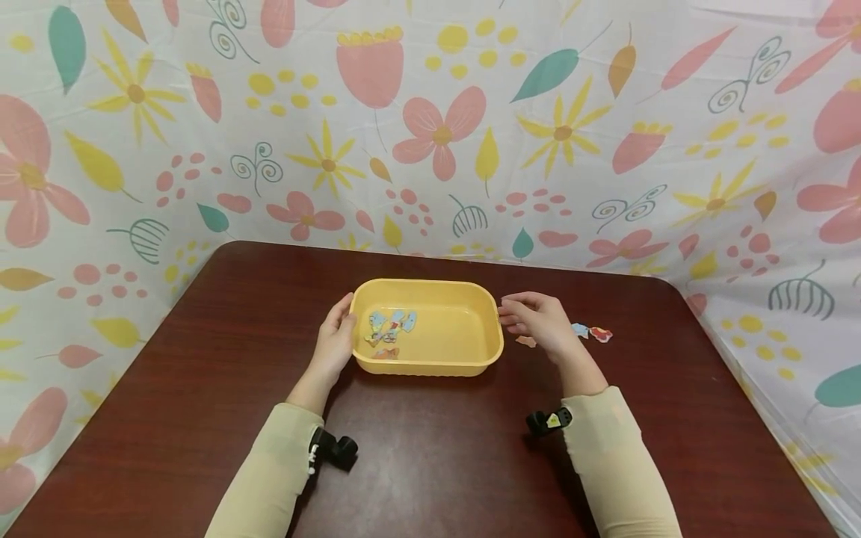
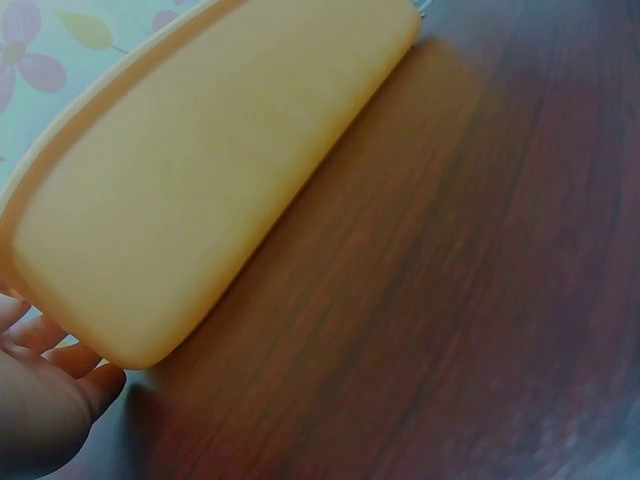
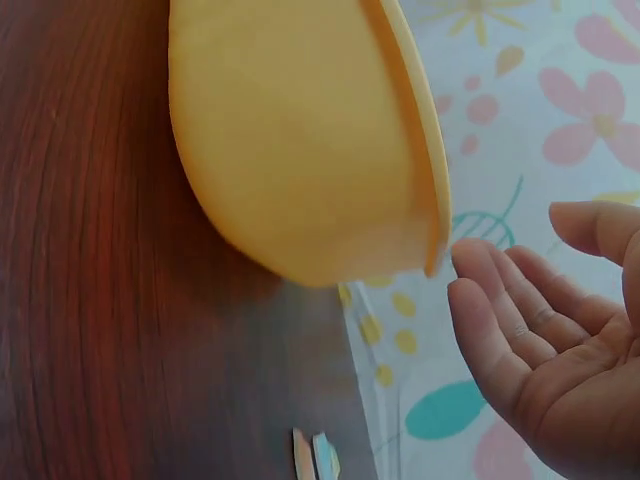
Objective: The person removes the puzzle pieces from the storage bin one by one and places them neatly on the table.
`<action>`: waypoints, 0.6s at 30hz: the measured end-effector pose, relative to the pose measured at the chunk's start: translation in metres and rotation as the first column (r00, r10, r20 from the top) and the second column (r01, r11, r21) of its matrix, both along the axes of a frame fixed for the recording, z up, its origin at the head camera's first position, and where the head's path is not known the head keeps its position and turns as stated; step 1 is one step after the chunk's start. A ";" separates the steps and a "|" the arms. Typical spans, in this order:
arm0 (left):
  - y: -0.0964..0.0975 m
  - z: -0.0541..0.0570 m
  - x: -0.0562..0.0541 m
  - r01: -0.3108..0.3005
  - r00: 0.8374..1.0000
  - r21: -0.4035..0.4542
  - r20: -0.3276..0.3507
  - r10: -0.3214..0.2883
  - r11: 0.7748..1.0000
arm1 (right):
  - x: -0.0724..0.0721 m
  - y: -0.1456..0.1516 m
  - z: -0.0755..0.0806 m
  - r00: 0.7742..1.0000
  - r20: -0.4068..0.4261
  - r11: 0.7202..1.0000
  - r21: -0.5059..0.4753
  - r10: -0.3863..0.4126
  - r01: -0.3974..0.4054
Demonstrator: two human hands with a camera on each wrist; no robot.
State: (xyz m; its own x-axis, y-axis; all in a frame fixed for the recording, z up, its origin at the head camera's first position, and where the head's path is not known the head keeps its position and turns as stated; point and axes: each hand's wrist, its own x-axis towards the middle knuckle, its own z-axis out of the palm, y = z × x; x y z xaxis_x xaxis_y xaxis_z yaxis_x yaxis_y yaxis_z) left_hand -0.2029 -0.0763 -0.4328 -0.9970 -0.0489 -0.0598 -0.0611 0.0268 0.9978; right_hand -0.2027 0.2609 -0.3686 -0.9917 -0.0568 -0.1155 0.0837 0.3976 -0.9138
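A yellow plastic tray [image 1: 457, 336] with rounded corners stands on the dark table, several small printed cutout pieces [image 1: 390, 329] gathered in its left part. At its left end, my left hand [image 1: 334, 336] touches the outer wall; in the left wrist view, the fingers [image 2: 40, 335] lie under the rim and the thumb is at the lower corner. Beside the right end is my right hand [image 1: 541, 321], fingers loosely bent and the fingertips right at the rim. The right wrist view shows its palm [image 3: 590, 390] with nothing in it.
To the right of the tray, partly behind the right hand, lie a brownish piece [image 1: 526, 341], a light blue piece [image 1: 580, 329] and a red piece [image 1: 601, 335]. A flower-patterned cloth [image 1: 437, 187] hangs behind the wooden table [image 1: 430, 448]. Each wrist carries a small black camera.
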 end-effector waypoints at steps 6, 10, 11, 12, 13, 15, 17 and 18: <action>-0.001 -0.001 -0.001 -0.003 1.000 0.002 -0.004 0.003 1.000 | -0.004 -0.016 0.002 0.998 -0.038 0.999 0.017 0.046 -0.046; -0.001 -0.002 -0.001 -0.006 1.000 -0.001 -0.005 0.006 1.000 | -0.008 -0.027 0.001 0.994 -0.074 0.997 0.014 0.081 -0.080; 0.000 -0.002 -0.002 -0.005 1.000 -0.003 -0.004 0.005 1.000 | -0.008 -0.030 0.001 0.993 -0.079 0.996 0.009 0.087 -0.087; 0.000 -0.002 -0.002 -0.004 1.000 -0.002 -0.006 0.004 1.000 | -0.009 -0.033 0.000 0.992 -0.085 0.995 0.008 0.095 -0.095; 0.000 -0.002 -0.002 -0.003 1.000 -0.003 -0.008 0.003 1.000 | -0.009 -0.036 0.000 0.991 -0.091 0.995 0.011 0.102 -0.102; 0.000 -0.002 -0.002 -0.002 1.000 0.000 -0.012 0.002 1.000 | -0.010 -0.041 -0.001 0.988 -0.100 0.993 0.016 0.117 -0.116; 0.000 -0.002 -0.002 -0.003 1.000 -0.002 -0.011 0.002 1.000 | -0.011 -0.047 -0.002 0.986 -0.107 0.991 0.015 0.130 -0.129; 0.000 -0.002 -0.002 -0.002 1.000 -0.002 -0.011 0.002 1.000 | -0.012 -0.050 -0.002 0.984 -0.111 0.990 0.018 0.140 -0.139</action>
